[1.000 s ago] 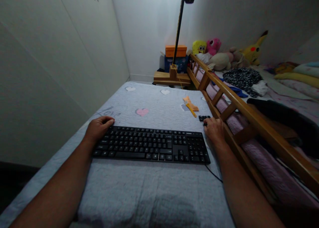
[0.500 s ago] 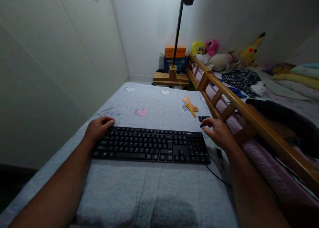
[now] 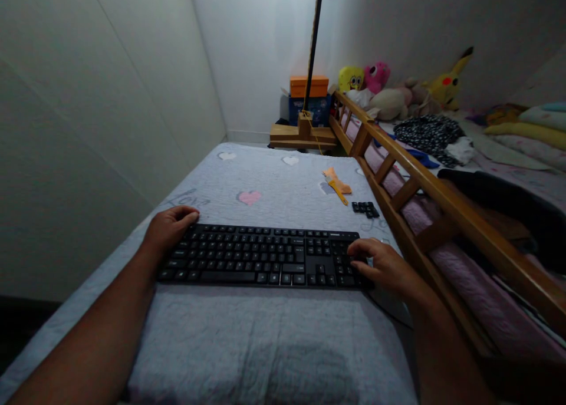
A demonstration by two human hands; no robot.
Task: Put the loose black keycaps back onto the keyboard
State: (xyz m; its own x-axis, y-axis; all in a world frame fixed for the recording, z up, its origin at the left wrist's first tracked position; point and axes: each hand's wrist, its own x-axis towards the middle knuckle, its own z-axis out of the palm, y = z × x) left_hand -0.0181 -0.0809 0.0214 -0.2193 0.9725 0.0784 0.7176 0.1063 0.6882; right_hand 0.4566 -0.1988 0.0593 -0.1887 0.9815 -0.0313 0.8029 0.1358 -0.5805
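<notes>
A black keyboard (image 3: 239, 254) lies flat across the bed, its gaps in the number pad partly covered by a hand. At its far left corner my left hand (image 3: 170, 225) grips the edge, thumb resting along the top and fingers curled out of sight. Over the number pad at the right end, my right hand (image 3: 375, 262) is pinched, thumb and forefinger close together on a small black keycap, which is hard to make out against the dark keys. Several loose black keycaps (image 3: 365, 208) lie in a cluster beyond the keyboard's right end.
An orange cloth (image 3: 342, 184) and a yellow-handled brush (image 3: 338, 193) lie farther back on the bedsheet (image 3: 283, 204). A wooden bed rail (image 3: 411, 166) borders the right side. Beyond the bed's far edge stands a wooden lamp base (image 3: 304, 135). The keyboard's cable (image 3: 391, 316) trails off right.
My right hand has moved from beside the loose keycaps down onto the number pad, bringing the keycap with it. My left hand stays on the keyboard's left end.
</notes>
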